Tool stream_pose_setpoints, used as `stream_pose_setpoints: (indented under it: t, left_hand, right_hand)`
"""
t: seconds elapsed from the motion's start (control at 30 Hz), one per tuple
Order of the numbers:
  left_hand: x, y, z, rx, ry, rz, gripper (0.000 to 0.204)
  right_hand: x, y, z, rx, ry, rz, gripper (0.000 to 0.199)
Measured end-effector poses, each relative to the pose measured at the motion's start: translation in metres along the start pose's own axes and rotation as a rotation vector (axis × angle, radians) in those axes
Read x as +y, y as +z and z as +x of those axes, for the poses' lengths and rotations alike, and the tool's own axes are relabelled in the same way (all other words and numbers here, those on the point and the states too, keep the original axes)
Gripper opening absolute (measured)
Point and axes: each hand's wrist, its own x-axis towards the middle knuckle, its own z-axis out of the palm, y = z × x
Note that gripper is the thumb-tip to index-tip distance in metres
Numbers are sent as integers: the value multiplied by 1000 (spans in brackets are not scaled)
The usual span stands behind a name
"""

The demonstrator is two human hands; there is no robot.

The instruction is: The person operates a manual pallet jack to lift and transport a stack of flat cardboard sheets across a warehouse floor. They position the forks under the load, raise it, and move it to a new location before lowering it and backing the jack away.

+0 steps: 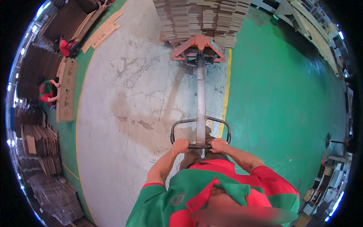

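Observation:
Both my hands grip the black looped handle [183, 121] of an orange pallet jack [200, 44]. My left hand [180, 145] is wrapped round the handle's lower bar, left of the grey shaft [201, 98]. On the other side of the shaft, my right hand [218, 145] closes round the same bar. The shaft runs away from me to the jack's orange body. Beyond that body rises a tall load of stacked flat cardboard [200, 19], cut off by the top edge. The jack's forks are hidden under the load.
A yellow line [227, 89] divides the grey concrete from the green floor [280, 113]. At the left, two people [47, 90] [66, 47] sit by cardboard piles, near a long cardboard box [66, 90]. Wrapped cardboard [56, 196] stands lower left. Long boards [314, 34] lie upper right.

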Motion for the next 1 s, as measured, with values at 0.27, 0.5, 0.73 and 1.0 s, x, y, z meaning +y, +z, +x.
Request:
stream_pose_setpoints:
  t: [0.27, 0.5, 0.73, 1.0]
  left_hand:
    - [9, -205, -65, 349, 149, -56, 48]
    - [7, -183, -57, 401, 106, 3, 46]
    - [21, -7, -21, 108, -84, 19, 32]
    - [59, -203, -66, 415, 45, -52, 51]
  right_hand:
    - [-2, -207, -82, 381, -196, -116, 37]
    - [5, -173, -50, 427, -229, -26, 43]
    - [-17, -10, -24, 109, 6, 18, 43]
    - [41, -167, -102, 664, -160, -228, 48]
